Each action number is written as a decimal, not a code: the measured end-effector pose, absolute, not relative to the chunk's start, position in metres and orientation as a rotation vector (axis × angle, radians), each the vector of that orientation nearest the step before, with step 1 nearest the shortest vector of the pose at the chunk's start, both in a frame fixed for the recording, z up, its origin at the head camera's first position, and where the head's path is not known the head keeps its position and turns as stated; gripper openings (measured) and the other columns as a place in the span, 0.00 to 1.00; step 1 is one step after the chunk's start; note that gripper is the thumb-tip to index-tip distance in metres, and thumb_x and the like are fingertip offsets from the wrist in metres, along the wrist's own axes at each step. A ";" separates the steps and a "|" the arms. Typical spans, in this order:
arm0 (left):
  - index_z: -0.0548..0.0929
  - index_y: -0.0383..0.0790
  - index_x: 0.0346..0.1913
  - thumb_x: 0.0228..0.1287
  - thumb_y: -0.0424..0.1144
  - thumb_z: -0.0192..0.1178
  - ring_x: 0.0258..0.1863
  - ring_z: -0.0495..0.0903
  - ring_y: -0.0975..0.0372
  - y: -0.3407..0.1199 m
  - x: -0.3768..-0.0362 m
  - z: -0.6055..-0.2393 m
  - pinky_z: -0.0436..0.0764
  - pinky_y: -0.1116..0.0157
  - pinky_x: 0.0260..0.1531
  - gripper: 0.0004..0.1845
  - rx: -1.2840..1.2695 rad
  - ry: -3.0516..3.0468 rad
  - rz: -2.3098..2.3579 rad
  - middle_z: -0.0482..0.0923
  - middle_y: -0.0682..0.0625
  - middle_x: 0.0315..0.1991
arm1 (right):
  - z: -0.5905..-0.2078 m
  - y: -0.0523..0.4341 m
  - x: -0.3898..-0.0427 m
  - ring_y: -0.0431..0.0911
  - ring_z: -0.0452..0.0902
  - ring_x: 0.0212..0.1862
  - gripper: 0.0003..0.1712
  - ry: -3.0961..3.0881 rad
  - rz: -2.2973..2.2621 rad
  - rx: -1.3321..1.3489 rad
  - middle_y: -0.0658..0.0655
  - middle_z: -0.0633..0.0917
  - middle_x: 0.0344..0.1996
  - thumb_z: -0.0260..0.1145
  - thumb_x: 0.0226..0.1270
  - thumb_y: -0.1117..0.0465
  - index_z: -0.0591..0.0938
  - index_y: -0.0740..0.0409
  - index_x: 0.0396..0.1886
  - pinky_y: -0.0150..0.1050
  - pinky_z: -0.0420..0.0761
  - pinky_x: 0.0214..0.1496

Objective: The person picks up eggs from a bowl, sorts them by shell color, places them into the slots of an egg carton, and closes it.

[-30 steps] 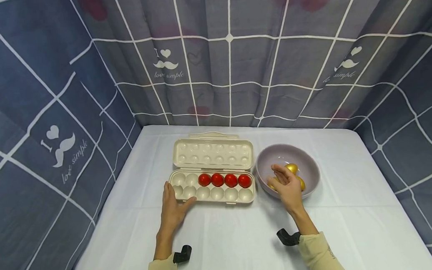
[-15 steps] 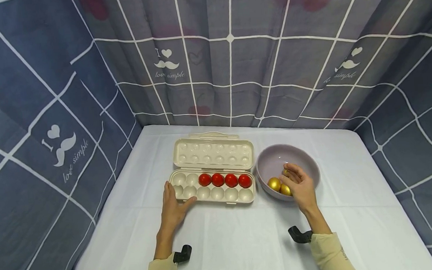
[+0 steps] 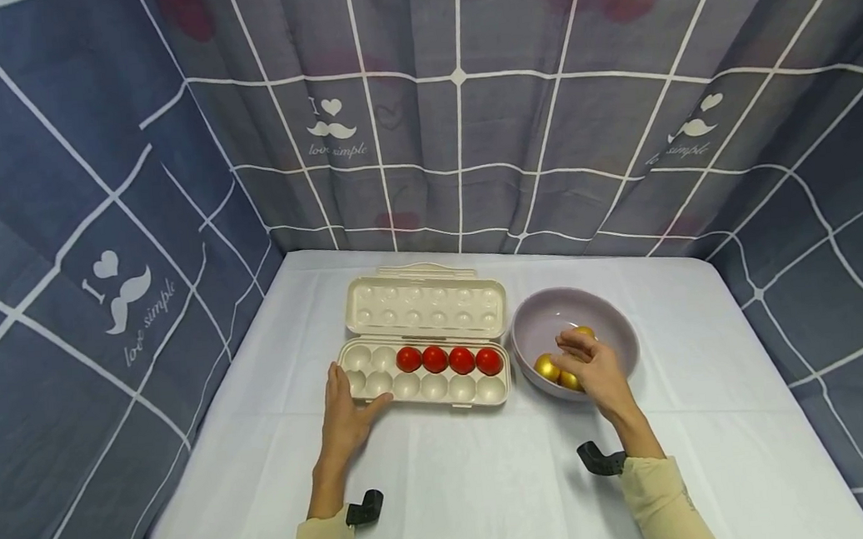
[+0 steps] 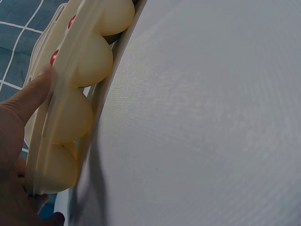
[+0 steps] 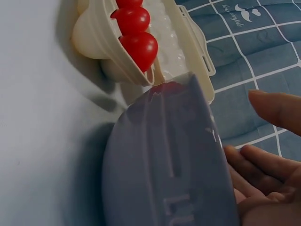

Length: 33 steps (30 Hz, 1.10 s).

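A cream egg carton (image 3: 434,386) lies open on the white table, lid (image 3: 425,306) folded back. Several red eggs (image 3: 449,359) fill the right end of its back row. My left hand (image 3: 353,389) braces the carton's front left corner, thumb along the front rim and fingers up the left end. In the left wrist view the thumb (image 4: 33,94) presses the carton rim (image 4: 70,70). My right hand (image 3: 576,358) hovers in the lilac bowl (image 3: 547,316) over three gold eggs (image 3: 546,367). In the right wrist view the right hand's fingers (image 5: 263,162) are loosely spread and empty beside the bowl wall (image 5: 169,165).
A white cloth (image 3: 484,483) covers the table, with bare room in front of the carton and bowl. Blue-grey checked curtains (image 3: 467,133) wall in the back and both sides. The carton's front row and left cups hold nothing.
My right hand has shifted a little right over the bowl and dipped toward the gold eggs, uncovering two at the bowl's front left. The left hand and carton have stayed put.
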<state>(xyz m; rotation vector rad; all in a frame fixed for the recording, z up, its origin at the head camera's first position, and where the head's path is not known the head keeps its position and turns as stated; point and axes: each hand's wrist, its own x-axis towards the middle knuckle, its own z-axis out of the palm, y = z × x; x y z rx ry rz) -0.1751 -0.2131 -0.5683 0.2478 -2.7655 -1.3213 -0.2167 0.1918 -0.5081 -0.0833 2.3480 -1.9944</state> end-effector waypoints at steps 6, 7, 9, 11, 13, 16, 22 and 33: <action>0.37 0.26 0.76 0.57 0.58 0.70 0.76 0.31 0.44 -0.214 -0.176 -0.570 0.43 0.47 0.73 0.65 0.251 -2.773 -1.320 0.29 0.35 0.78 | -0.508 0.190 -0.220 0.61 0.68 0.66 0.35 2.387 -1.879 -0.104 0.72 0.73 0.63 0.70 0.65 0.64 0.68 0.76 0.66 0.34 0.71 0.63; 0.36 0.27 0.76 0.56 0.58 0.70 0.76 0.31 0.44 -0.214 -0.176 -0.571 0.43 0.47 0.73 0.65 0.252 -2.774 -1.320 0.29 0.35 0.78 | -0.508 0.190 -0.221 0.60 0.69 0.66 0.35 2.394 -1.865 -0.103 0.72 0.73 0.63 0.70 0.65 0.63 0.68 0.76 0.66 0.35 0.71 0.64; 0.36 0.27 0.76 0.56 0.58 0.71 0.76 0.31 0.44 -0.213 -0.176 -0.571 0.43 0.47 0.73 0.65 0.251 -2.775 -1.321 0.29 0.35 0.78 | -0.508 0.189 -0.222 0.61 0.69 0.65 0.35 2.405 -1.840 -0.103 0.72 0.74 0.62 0.70 0.65 0.62 0.68 0.76 0.66 0.36 0.71 0.63; 0.36 0.27 0.76 0.56 0.58 0.70 0.76 0.31 0.44 -0.214 -0.176 -0.571 0.43 0.47 0.72 0.65 0.248 -2.776 -1.323 0.29 0.35 0.78 | -0.507 0.189 -0.224 0.62 0.69 0.65 0.36 2.408 -1.813 -0.109 0.73 0.73 0.62 0.70 0.66 0.61 0.68 0.77 0.66 0.30 0.72 0.60; 0.36 0.27 0.76 0.56 0.58 0.70 0.76 0.31 0.44 -0.213 -0.175 -0.571 0.43 0.47 0.72 0.65 0.248 -2.774 -1.329 0.29 0.35 0.78 | -0.507 0.189 -0.225 0.62 0.70 0.65 0.36 2.411 -1.780 -0.117 0.74 0.73 0.62 0.69 0.67 0.61 0.68 0.78 0.66 0.29 0.72 0.58; 0.36 0.26 0.76 0.57 0.58 0.70 0.76 0.31 0.44 -0.214 -0.175 -0.570 0.43 0.46 0.72 0.64 0.245 -2.768 -1.332 0.29 0.34 0.78 | -0.506 0.188 -0.228 0.63 0.70 0.64 0.35 2.411 -1.727 -0.133 0.75 0.73 0.62 0.68 0.68 0.62 0.67 0.79 0.66 0.38 0.72 0.63; 0.37 0.25 0.76 0.57 0.57 0.70 0.76 0.32 0.43 -0.214 -0.175 -0.569 0.44 0.46 0.72 0.64 0.238 -2.759 -1.325 0.30 0.33 0.78 | -0.505 0.183 -0.234 0.62 0.73 0.63 0.35 2.438 -1.620 -0.138 0.74 0.75 0.60 0.68 0.68 0.60 0.68 0.78 0.66 0.52 0.69 0.66; 0.37 0.26 0.76 0.56 0.58 0.70 0.76 0.31 0.44 -0.215 -0.175 -0.569 0.44 0.46 0.72 0.65 0.252 -2.776 -1.321 0.29 0.35 0.78 | -0.509 0.168 -0.247 0.67 0.68 0.65 0.34 2.347 -1.713 -0.194 0.79 0.72 0.61 0.66 0.68 0.66 0.64 0.82 0.66 0.53 0.68 0.67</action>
